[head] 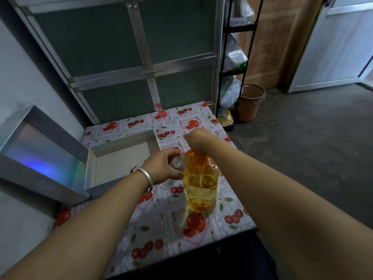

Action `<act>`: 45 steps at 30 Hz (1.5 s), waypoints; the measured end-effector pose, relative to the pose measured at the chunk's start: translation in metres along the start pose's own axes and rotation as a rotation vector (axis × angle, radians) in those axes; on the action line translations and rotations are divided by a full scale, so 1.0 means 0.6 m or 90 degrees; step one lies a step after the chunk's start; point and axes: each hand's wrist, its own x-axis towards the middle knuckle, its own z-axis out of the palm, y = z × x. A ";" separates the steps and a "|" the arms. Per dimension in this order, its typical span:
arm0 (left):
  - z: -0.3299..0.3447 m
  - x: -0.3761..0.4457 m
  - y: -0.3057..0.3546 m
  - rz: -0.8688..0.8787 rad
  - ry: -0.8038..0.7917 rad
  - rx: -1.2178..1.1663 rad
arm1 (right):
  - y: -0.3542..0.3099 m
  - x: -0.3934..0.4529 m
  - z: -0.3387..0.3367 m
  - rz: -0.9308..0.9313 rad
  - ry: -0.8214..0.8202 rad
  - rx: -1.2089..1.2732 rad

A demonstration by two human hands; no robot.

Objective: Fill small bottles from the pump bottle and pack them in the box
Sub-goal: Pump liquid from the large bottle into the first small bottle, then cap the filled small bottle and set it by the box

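Right now the pump bottle (200, 184) stands upright near the middle of the table (153, 235), about two-thirds full of amber liquid. The right hand (196, 139) sits on top of its orange pump head (196, 156), fingers folded down over it; whether it is pressing cannot be told. The left hand (161, 165), a bangle on its wrist, curls round a small clear bottle (177, 163) and holds it tilted, its mouth up against the spout on the pump bottle's left. Another clear small bottle (168, 183) seems to stand on the table just below that hand, though it is hard to make out. Toward the table's far left edge lies the open box (121, 158), its floor bare in view, with its shiny lid (38, 152) propped beyond the left edge.

Judging by its fill, the pump bottle is heavy and steady, and should take a downward push without tipping. The small bottle looks light, smooth and likely slippery once wet, so a grip round its body, close to the neck, seems the safest hold for keeping the mouth under the spout.
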 end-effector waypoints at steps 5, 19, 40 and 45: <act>0.002 -0.006 0.000 -0.019 0.005 -0.086 | 0.005 -0.014 -0.019 -0.010 -0.056 0.140; 0.002 -0.033 0.002 -0.047 0.080 -0.292 | 0.011 -0.014 -0.009 -0.066 0.191 0.254; -0.033 -0.096 -0.138 -0.102 0.249 -0.400 | -0.116 -0.025 0.121 -0.302 0.140 0.160; -0.030 -0.109 -0.200 -0.122 0.285 -0.381 | -0.128 -0.011 0.185 -0.273 0.072 0.145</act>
